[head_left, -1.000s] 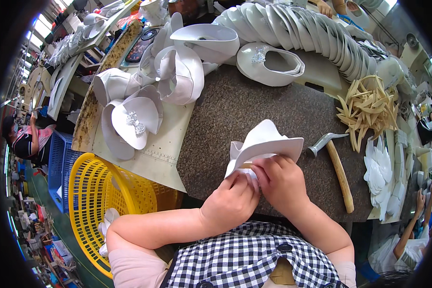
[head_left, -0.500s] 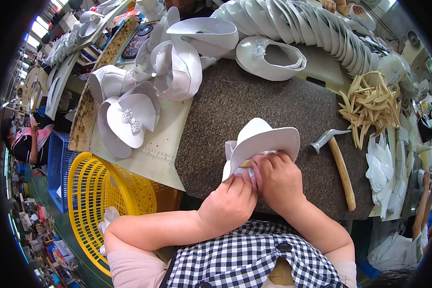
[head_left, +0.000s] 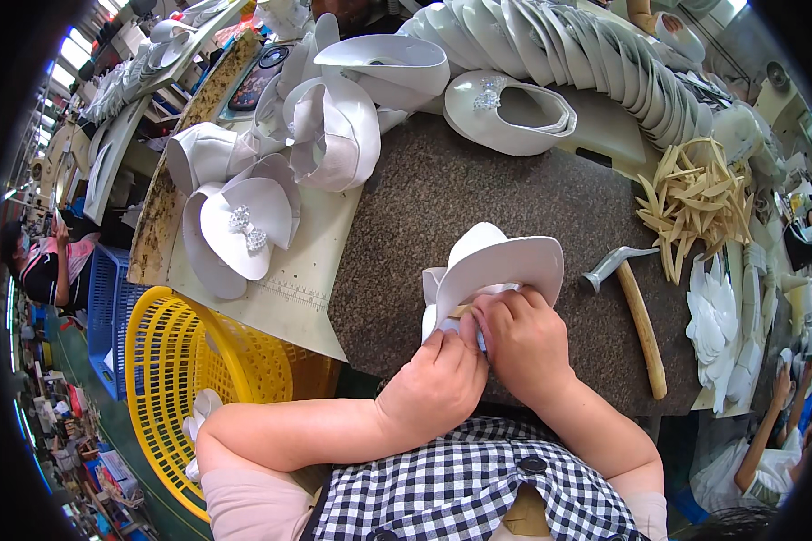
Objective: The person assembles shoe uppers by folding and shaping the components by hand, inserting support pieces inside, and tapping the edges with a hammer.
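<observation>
Nearest, below a checked apron's top edge at six o'clock, the left hand [head_left: 431,383] pinches the near edge of a white upper [head_left: 510,268], and the right hand [head_left: 525,343] grips it with curled fingers. That upper is the hub of the clock here, raised tilted over the near part of the surface [head_left: 406,212]. A tan strip [head_left: 461,310] shows at its mouth, between the fingers.

The knuckles cover much of that mouth, so the strip could go askew unnoticed; a hard pinch could crease the white shell, and moist or dirty fingertips could mark it (white forgives little). At three o'clock the hammer [head_left: 641,329] lies loose, handle toward the near edge; a swing of the right forearm might knock it off. Beyond it, at four o'clock, thin white pieces [head_left: 713,329] reach the near edge and might slide down. At eight o'clock, a careless elbow could catch the yellow basket [head_left: 140,397].

Farther out, the tan heap [head_left: 695,198] at two o'clock is tangled, so drawing one strip may drag others. The leaning row [head_left: 559,59] toward one o'clock might topple if bumped.

As for writing, the pale sheet [head_left: 302,302] at nine o'clock bears ruler marks, too small to read; I can make out no brand or label.
</observation>
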The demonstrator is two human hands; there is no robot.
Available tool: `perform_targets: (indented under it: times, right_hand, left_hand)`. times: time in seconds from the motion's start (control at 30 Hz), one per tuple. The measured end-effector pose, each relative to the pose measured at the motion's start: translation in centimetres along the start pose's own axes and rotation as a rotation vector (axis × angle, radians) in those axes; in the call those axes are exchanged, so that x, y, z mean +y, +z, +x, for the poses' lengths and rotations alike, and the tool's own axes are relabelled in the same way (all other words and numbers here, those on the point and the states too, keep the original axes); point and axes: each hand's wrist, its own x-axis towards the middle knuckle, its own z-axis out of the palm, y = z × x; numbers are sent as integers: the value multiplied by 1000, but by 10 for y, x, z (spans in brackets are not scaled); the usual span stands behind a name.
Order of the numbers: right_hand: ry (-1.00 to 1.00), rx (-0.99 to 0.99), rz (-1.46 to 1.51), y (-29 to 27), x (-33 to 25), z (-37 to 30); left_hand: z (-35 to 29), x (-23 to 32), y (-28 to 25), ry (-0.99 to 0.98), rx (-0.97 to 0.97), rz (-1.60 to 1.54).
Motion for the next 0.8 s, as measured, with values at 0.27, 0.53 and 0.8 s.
perform_targets:
  times: [0.27,0.53,0.8]
  right_hand:
    - [-206,-50,-1,-8,10,-22]
    - [-98,44,46,2,9,-45]
    - [3,41,46,2,7,-31]
  left_hand:
    - [-3,14,14,-26,-6,120]
    - [-3,17,16,83,-12,268]
    - [6,16,7,82,-120,205]
